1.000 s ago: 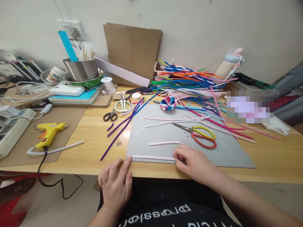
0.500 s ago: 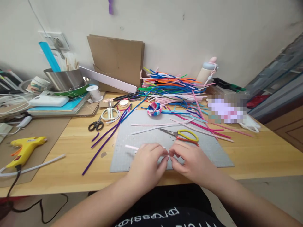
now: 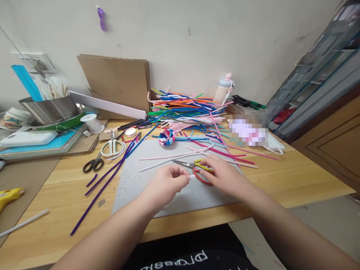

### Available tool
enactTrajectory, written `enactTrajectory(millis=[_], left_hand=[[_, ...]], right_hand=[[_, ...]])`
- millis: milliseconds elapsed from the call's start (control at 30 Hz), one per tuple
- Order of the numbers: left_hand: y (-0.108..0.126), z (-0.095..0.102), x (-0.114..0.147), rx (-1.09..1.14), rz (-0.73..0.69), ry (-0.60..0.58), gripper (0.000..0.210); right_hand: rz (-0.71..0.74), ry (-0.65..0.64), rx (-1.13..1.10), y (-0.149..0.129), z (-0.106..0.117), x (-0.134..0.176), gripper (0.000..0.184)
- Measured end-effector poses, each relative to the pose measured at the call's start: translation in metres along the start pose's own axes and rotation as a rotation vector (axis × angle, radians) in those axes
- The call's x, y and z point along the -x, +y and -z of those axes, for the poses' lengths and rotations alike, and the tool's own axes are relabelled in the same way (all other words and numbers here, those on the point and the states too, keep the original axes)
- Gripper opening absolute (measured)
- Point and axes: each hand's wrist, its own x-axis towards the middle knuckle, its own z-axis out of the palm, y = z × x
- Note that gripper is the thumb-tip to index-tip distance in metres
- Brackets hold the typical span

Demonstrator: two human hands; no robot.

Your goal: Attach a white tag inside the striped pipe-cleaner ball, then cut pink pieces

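My left hand (image 3: 170, 184) is closed in a pinch above the grey cutting mat (image 3: 132, 195). The pale tip of a short pipe cleaner (image 3: 192, 176) pokes out from between its thumb and finger. Over the scissors (image 3: 184, 163) with yellow and red handles lies my right hand (image 3: 222, 173), its fingers curled onto the handles, partly hiding them. The scissor blades point left on the mat. Behind them rest pale pink and white pipe cleaners (image 3: 165, 156) and a round pom-pom-like piece (image 3: 167, 137) in pink, blue and white.
A heap of coloured pipe cleaners (image 3: 185, 112) lies at the back, by a bottle (image 3: 223, 90). Purple pipe cleaners (image 3: 102, 191), white-handled scissors (image 3: 113, 148) and black-handled scissors (image 3: 93, 164) lie left of the mat. A yellow glue gun (image 3: 9, 197) sits at the far left.
My hands have moved apart. The right one has left the pinch beside the left hand and come onto the scissors, whose handles look spread wider. The view has swung right.
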Motion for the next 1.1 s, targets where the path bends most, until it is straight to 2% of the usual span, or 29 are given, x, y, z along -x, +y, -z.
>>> enactTrajectory(millis=[67, 200, 333, 433, 500, 567, 600, 667, 700, 767, 800, 867, 900, 1033, 1100], left_hand=[[0.006, 0.003, 0.001, 0.128, 0.055, -0.061, 0.014], [0.011, 0.010, 0.003, 0.341, 0.088, -0.174, 0.019], [0.010, 0.015, 0.004, 0.517, 0.115, -0.126, 0.015], [0.009, 0.019, 0.005, 0.543, 0.088, -0.065, 0.015], [0.009, 0.021, 0.006, 0.546, 0.048, -0.032, 0.015], [0.010, 0.022, 0.007, 0.547, 0.018, -0.028, 0.014], [0.010, 0.022, 0.007, 0.545, 0.013, -0.037, 0.014], [0.010, 0.019, 0.008, 0.539, 0.018, -0.071, 0.015], [0.011, 0.017, 0.008, 0.536, 0.021, -0.087, 0.016], [0.012, 0.013, 0.009, 0.533, 0.026, -0.112, 0.018], [0.013, 0.011, 0.010, 0.533, 0.026, -0.119, 0.019], [0.015, 0.007, 0.012, 0.522, 0.014, -0.121, 0.019], [0.016, 0.005, 0.013, 0.503, 0.005, -0.119, 0.020], [0.018, -0.004, 0.016, 0.391, -0.051, -0.048, 0.017], [0.018, -0.008, 0.015, 0.349, -0.056, -0.008, 0.016]], right_hand=[[-0.004, -0.061, 0.080, 0.013, -0.009, -0.003, 0.013], [-0.060, -0.076, 0.122, 0.023, -0.020, -0.006, 0.012], [-0.095, -0.115, 0.079, 0.026, -0.017, -0.012, 0.002], [-0.119, -0.123, 0.029, 0.028, -0.008, -0.014, 0.008], [-0.160, -0.141, -0.132, 0.026, 0.000, -0.009, 0.018], [-0.239, -0.217, -0.634, 0.019, 0.006, 0.004, 0.031], [-0.251, -0.207, -0.853, 0.013, 0.009, 0.013, 0.035], [-0.287, -0.216, -1.189, 0.000, 0.010, 0.030, 0.044], [-0.317, -0.278, -1.299, -0.007, 0.010, 0.038, 0.049], [-0.288, -0.371, -1.467, -0.019, 0.010, 0.049, 0.069], [-0.270, -0.378, -1.504, -0.024, 0.010, 0.052, 0.077], [-0.209, -0.336, -1.454, -0.030, 0.012, 0.053, 0.089], [-0.184, -0.292, -1.353, -0.032, 0.013, 0.053, 0.088], [-0.232, -0.103, -0.648, -0.036, 0.008, 0.052, 0.051], [-0.221, -0.086, -0.439, -0.038, 0.002, 0.054, 0.046]])
